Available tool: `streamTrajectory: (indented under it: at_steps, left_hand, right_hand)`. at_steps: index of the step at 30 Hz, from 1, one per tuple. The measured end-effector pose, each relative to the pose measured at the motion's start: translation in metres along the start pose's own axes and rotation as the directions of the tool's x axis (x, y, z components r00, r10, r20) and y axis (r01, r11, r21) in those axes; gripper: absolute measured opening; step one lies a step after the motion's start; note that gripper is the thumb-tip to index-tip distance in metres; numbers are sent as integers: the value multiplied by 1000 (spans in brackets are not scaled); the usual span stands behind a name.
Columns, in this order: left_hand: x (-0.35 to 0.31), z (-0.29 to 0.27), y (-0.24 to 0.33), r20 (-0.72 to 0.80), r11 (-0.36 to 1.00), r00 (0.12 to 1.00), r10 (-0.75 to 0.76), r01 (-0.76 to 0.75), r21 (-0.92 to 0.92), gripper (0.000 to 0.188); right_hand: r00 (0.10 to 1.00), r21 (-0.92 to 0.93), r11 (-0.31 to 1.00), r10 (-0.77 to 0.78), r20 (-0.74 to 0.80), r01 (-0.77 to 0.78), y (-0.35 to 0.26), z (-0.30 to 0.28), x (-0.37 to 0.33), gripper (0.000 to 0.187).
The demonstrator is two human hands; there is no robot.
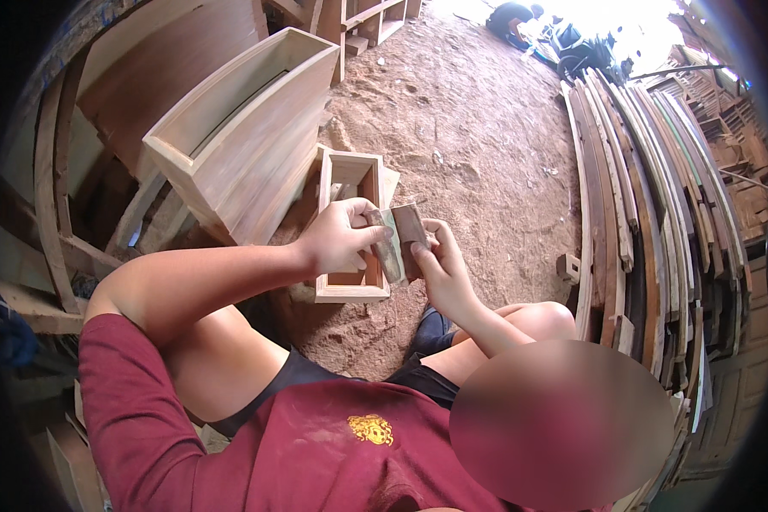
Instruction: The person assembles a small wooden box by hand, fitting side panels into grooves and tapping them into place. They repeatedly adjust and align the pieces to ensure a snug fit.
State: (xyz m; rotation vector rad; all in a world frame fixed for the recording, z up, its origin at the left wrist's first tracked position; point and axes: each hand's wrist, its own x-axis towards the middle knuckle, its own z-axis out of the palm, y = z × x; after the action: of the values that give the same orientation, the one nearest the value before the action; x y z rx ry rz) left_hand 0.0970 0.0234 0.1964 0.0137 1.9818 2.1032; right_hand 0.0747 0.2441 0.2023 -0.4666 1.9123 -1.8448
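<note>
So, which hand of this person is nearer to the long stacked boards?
Right. The right hand is to the left of the long stacked boards; the left hand is farther from them, over the small wooden box.

1 wooden box [351,295] partly hidden behind the left hand [340,235], lower right blurred

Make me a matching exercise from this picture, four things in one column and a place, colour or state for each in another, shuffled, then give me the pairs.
Things:
1. Brown block
2. Shirt
3. Long boards
4. Small wooden box

Descriptions:
A. Side by side along the picture's right
B. Held in the right hand
C. Open, partly hidden by the left hand
D. Maroon with a yellow emblem

Pairs: 1-B, 2-D, 3-A, 4-C
</note>
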Motion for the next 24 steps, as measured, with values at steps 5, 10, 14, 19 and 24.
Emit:
streamTrajectory:
  at_steps: [5, 10, 14, 19, 24]
  left_hand:
    - [5, 0, -3, -56, 995, 995, -84, 81, -53, 26]
    - [1, 3, 10, 92, 907, 985, -145, 169, -387, 24]
    - [2, 1, 13, 115, 918, 982, -152, 183, -351, 25]
    - [6, -2, -6, 250, 851, 954, -165, 266, -452, 26]
    - [14, -7, -15, 1, 984, 990, 144, -143, 104, 42]
  right_hand:
    - [993, -176, 978, -101, 62, 111, 10, 1, 2, 27]
    - [943, -551, 769, -309, 125, 325, 4, 1, 5, 41]
    - [909, -613, 687, -392, 139, 390, 6, -1, 9, 42]
    - [964, -627, 734, -234, 126, 260, 5, 1, 11, 33]
    - [999, -62, 997, 36, -1, -36, 25, -8, 35, 18]
